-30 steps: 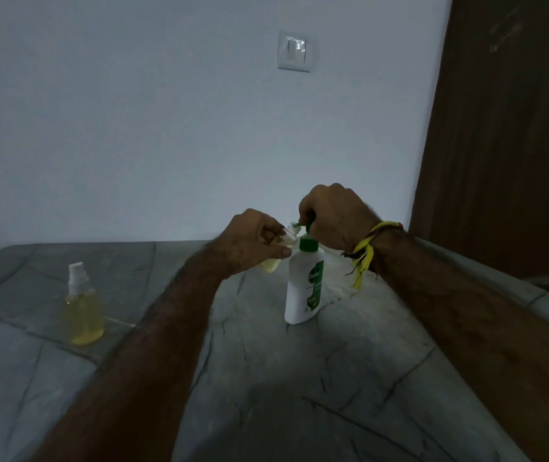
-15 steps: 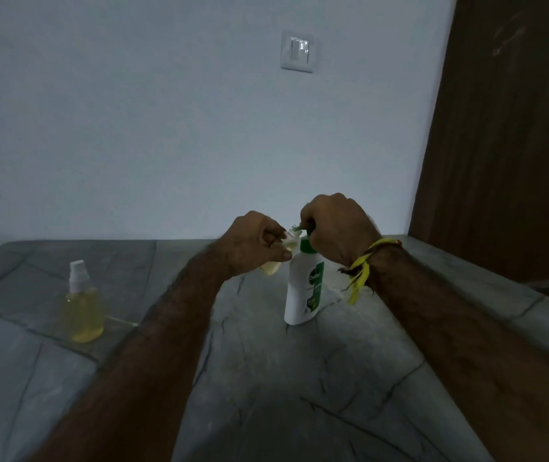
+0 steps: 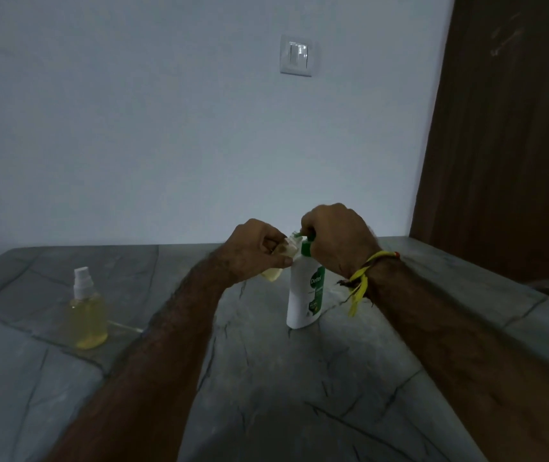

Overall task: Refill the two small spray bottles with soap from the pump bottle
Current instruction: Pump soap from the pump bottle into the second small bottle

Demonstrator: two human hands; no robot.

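Observation:
A white pump bottle (image 3: 304,295) with a green label and green pump stands upright on the grey stone counter (image 3: 266,378). My right hand (image 3: 336,238) is closed over its pump head. My left hand (image 3: 254,250) grips a small uncapped spray bottle (image 3: 278,266), tilted, with its mouth held against the pump's nozzle; most of it is hidden in my fingers. A second small spray bottle (image 3: 86,313), capped with a white sprayer and filled with yellow liquid, stands alone at the left.
A pale wall with a light switch (image 3: 296,55) rises behind the counter. A dark wooden door (image 3: 506,135) stands at the right, beside the counter's right edge.
My right hand has sunk a little on the pump head. The left hand keeps the small bottle at the nozzle. The view has shifted slightly.

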